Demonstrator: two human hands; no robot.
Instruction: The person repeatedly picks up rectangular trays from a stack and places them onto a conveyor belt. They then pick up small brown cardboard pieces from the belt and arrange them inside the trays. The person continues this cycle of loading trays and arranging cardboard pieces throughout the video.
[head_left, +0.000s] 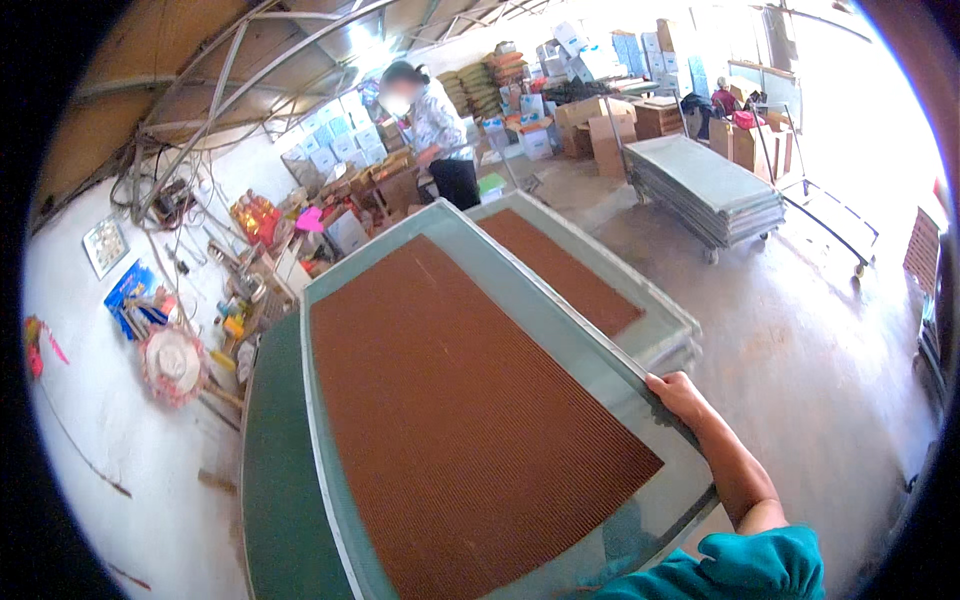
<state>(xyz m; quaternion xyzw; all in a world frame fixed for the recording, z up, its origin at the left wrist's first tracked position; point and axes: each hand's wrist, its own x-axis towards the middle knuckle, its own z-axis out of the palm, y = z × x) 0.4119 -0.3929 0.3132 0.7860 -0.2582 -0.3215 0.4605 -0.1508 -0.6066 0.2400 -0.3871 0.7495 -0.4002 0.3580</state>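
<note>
1. We are gripping the right edge of a large framed mesh tray (560,330) with our right hand (678,392), fingers curled over the metal rim and closed on it
2. We are not seeing our left hand anywhere in the view, so we cannot say what it is doing
3. The tray is filling the middle of the picture, tilting up toward us, with a rust-brown ribbed sheet (450,410) lying across its pale screen
4. It is resting over a dark green surface (272,470) that is showing along its left side
5. Just behind it, a second tray (655,315) of the same kind is sitting on a low stack, carrying its own brown sheet
6. Our teal sleeve (745,570) is showing at the lower edge, with the bare forearm running up to the rim
7. Farther back on the concrete floor (800,340), a wheeled cart (705,190) is holding a tall pile of grey trays
8. Another person (435,130) is standing well apart from us near cardboard boxes (600,125) and stacked goods
9. A straw hat (172,365) and assorted tools are hanging on the white wall (110,440) at our left
</note>
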